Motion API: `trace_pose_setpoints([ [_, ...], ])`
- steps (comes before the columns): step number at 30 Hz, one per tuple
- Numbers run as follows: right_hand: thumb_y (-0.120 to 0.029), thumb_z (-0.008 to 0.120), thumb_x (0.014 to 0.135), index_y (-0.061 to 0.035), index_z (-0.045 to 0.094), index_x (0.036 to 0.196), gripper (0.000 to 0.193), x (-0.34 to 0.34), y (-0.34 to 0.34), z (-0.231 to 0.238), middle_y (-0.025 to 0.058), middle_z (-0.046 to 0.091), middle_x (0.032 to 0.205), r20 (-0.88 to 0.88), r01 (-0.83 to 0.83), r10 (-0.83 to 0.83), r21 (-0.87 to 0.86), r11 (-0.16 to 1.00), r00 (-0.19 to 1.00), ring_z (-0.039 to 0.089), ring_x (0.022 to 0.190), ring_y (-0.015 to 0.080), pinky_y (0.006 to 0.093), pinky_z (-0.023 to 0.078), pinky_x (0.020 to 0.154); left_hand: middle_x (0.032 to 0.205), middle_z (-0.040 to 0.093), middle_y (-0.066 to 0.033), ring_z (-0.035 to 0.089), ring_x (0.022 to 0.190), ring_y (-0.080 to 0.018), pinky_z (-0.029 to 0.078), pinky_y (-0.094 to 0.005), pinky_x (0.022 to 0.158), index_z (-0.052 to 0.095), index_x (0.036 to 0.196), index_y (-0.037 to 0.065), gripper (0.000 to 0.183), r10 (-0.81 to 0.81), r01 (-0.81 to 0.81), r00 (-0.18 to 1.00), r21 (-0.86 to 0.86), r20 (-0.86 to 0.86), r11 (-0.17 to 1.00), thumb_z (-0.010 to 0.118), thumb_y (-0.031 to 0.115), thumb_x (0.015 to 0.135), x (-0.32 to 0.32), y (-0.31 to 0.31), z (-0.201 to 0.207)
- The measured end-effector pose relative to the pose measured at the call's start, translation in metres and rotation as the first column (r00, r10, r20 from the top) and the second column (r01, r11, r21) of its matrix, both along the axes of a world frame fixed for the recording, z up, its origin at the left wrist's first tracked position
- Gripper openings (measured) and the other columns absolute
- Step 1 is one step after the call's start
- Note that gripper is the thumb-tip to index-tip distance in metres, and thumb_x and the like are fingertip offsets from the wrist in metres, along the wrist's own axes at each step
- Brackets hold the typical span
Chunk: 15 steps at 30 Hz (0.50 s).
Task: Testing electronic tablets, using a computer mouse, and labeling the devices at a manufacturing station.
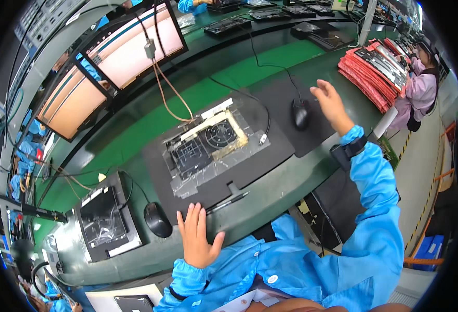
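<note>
My left hand [198,240] rests at the table's near edge with its fingers stretched out, holding nothing. Just beyond its fingertips lie a pen [229,203] and the corner of a black mat [213,185]. On that mat sits a test fixture [208,143] with a black fan-like disc, a circuit-like panel, yellowish tape and clear film around it. A brown cable loops into its top edge. My right hand [334,107] hangs in the air to the right of a black computer mouse [300,114], fingers apart, apparently not touching it.
A second black mouse [157,219] lies left of the mat, beside another film-covered black unit [103,216]. Two monitors [138,44] stand at the back left. A stack of red padded sleeves [366,78] is at the right; a person in pink [421,88] works beyond it.
</note>
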State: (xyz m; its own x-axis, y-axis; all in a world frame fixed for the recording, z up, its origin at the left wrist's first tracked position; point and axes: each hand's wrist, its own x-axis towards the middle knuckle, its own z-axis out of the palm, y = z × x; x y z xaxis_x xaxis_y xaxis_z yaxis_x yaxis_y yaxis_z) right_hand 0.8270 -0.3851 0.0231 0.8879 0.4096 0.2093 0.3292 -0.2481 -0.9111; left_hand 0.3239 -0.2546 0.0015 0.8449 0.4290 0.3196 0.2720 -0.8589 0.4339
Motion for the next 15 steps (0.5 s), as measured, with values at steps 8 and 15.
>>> trace_pose_setpoints([
  [8,-0.068,0.062,0.088,-0.0004,0.032,0.153,0.099,0.208,0.039,0.039,0.0231,0.034,0.157,-0.367,0.092,-0.093,-0.021,0.996,0.925,0.039,0.142,0.0373,0.0522,0.038,0.112,0.145,0.049,-0.0240,0.041,0.140,-0.0453,0.016,-0.0719,0.115,0.048,0.141,-0.002,0.069,-0.052,0.058,0.996,-0.085,0.072,0.995,0.046,0.052,0.099,0.008,0.008,-0.001],
  [15,-0.072,0.045,0.093,-0.0078,0.025,0.158,0.094,0.367,0.065,-0.010,0.0232,0.028,0.160,-0.409,0.341,-0.309,0.007,0.940,0.859,0.035,0.143,0.0434,0.0598,0.042,0.106,0.132,0.057,-0.0274,0.052,0.128,-0.0476,0.029,-0.0725,0.110,0.055,0.128,-0.007,0.049,-0.020,0.024,0.998,-0.064,0.063,0.998,0.055,0.033,0.099,0.010,0.013,0.001],
])
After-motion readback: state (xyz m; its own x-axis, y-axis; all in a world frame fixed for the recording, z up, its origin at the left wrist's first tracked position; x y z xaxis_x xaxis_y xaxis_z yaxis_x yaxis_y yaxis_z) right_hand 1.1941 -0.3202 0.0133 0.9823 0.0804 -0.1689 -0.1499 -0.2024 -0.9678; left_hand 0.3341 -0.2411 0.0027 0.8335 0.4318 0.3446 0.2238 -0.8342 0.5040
